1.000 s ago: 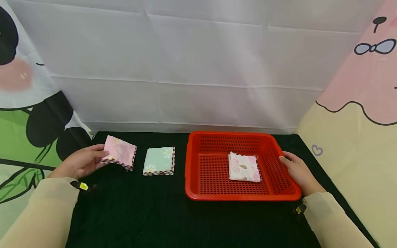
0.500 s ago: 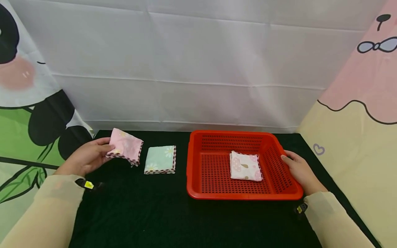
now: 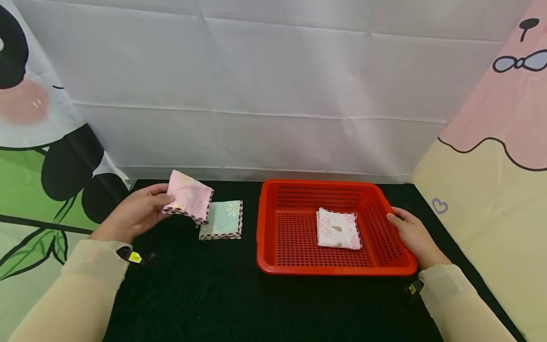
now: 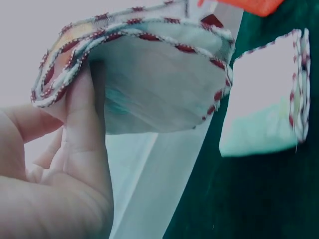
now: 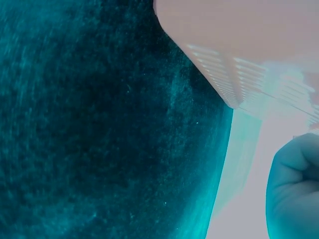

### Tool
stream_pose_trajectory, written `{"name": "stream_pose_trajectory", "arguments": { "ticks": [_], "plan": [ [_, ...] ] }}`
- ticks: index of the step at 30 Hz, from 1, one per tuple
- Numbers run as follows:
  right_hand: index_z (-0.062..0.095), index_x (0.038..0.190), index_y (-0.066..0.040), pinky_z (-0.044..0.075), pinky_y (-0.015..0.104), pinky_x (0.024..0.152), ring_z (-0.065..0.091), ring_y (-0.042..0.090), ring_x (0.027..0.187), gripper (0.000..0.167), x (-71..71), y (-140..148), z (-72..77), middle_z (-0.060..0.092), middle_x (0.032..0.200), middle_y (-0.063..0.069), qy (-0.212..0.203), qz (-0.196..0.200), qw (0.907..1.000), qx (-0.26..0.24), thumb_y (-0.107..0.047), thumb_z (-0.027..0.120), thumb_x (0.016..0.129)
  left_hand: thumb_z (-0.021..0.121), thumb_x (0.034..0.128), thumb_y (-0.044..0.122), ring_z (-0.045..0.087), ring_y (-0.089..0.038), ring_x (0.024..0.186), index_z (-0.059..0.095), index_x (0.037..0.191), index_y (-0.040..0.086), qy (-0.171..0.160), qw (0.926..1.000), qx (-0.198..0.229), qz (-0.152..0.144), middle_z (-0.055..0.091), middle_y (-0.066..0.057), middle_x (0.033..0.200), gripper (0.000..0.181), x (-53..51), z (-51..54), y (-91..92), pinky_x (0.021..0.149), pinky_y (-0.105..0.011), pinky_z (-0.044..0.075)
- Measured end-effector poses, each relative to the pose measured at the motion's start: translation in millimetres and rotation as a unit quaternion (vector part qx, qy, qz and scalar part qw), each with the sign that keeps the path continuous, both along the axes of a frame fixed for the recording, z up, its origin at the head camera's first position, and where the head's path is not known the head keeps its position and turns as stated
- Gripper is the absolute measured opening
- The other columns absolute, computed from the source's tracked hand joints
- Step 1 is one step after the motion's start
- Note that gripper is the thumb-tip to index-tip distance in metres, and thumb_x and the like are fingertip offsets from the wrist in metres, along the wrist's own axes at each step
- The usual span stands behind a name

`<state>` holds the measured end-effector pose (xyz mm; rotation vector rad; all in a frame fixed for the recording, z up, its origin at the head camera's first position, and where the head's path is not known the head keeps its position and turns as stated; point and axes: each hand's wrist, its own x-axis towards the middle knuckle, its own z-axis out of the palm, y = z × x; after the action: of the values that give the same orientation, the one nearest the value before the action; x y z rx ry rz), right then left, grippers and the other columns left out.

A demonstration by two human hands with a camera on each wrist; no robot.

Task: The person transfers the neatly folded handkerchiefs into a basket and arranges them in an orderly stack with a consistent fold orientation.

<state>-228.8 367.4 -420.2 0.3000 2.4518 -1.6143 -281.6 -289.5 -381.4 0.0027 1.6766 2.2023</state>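
We see the left hand (image 3: 134,214) pinching one edge of the pink cloth (image 3: 190,195), raised beside the mint cloth (image 3: 227,221); so small a hold could let the layers fan open. The right hand (image 3: 415,239) grips the red basket (image 3: 333,271); we reckon a tug might shift the white cloth (image 3: 337,231) inside.

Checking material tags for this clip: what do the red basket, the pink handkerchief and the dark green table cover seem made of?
Red basket: probably moulded plastic, slightly glossy, with regular slots and a smooth rim.
Pink handkerchief: thin matte fabric, perhaps cotton, bending in layers with stitched edges.
Dark green table cover: matte, fuzzy cloth with pale specks; fibre unclear.
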Motion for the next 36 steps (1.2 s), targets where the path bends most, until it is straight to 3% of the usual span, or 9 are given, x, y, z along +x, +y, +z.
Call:
{"name": "stream_pose_trajectory", "arguments": {
  "ticks": [11,18,24,32,36],
  "plan": [
    [0.029,0.162,-0.009,0.058,0.028,0.086,0.069,0.014,0.106,0.068,2.2,0.8,1.7,0.051,0.147,0.023,0.004,0.001,0.9999,0.013,-0.048,0.044,0.109,0.063,0.1026,0.007,0.069,-0.017,0.094,0.044,0.142,0.006,0.006,0.9999,-0.006,-0.009,0.067,-0.005,0.112,0.044,2.7,16.0,47.5,0.086,-0.029,0.059],
    [0.029,0.162,-0.009,0.059,0.031,0.085,0.070,0.016,0.106,0.067,2.4,2.2,-1.9,0.051,0.147,0.023,0.004,0.003,1.0000,0.007,-0.048,0.044,0.109,0.064,0.1029,0.010,0.067,-0.019,0.101,0.036,0.155,0.004,0.005,0.9997,-0.021,-0.011,0.060,-0.010,0.127,0.059,-0.6,24.8,76.8,0.091,-0.031,0.057],
    [0.028,0.163,-0.011,0.059,0.033,0.085,0.070,0.019,0.107,0.067,2.9,1.5,-1.7,0.051,0.147,0.023,0.000,0.001,1.0000,0.001,-0.048,0.044,0.109,0.057,0.1064,0.009,0.064,-0.021,0.108,0.033,0.158,0.004,0.029,0.9979,-0.048,-0.031,0.051,-0.014,0.137,0.057,-8.2,32.4,102.7,0.095,-0.032,0.055],
    [0.028,0.163,-0.010,0.058,0.029,0.086,0.069,0.016,0.107,0.067,2.0,-0.4,-0.6,0.050,0.148,0.024,0.006,0.005,1.0000,0.003,-0.047,0.043,0.110,0.054,0.1074,0.007,0.063,-0.023,0.110,0.035,0.158,0.006,0.048,0.9974,-0.032,-0.043,0.051,-0.015,0.141,0.054,-9.4,40.4,140.9,0.095,-0.031,0.056],
    [0.028,0.163,-0.010,0.058,0.029,0.086,0.068,0.016,0.108,0.066,2.0,-0.5,-1.8,0.050,0.148,0.024,0.005,0.006,1.0000,-0.001,-0.046,0.043,0.110,0.054,0.1067,0.005,0.064,-0.022,0.103,0.038,0.155,0.004,0.060,0.9964,-0.018,-0.058,0.056,-0.015,0.135,0.051,-6.6,40.1,158.2,0.091,-0.031,0.057]
  ]
}}
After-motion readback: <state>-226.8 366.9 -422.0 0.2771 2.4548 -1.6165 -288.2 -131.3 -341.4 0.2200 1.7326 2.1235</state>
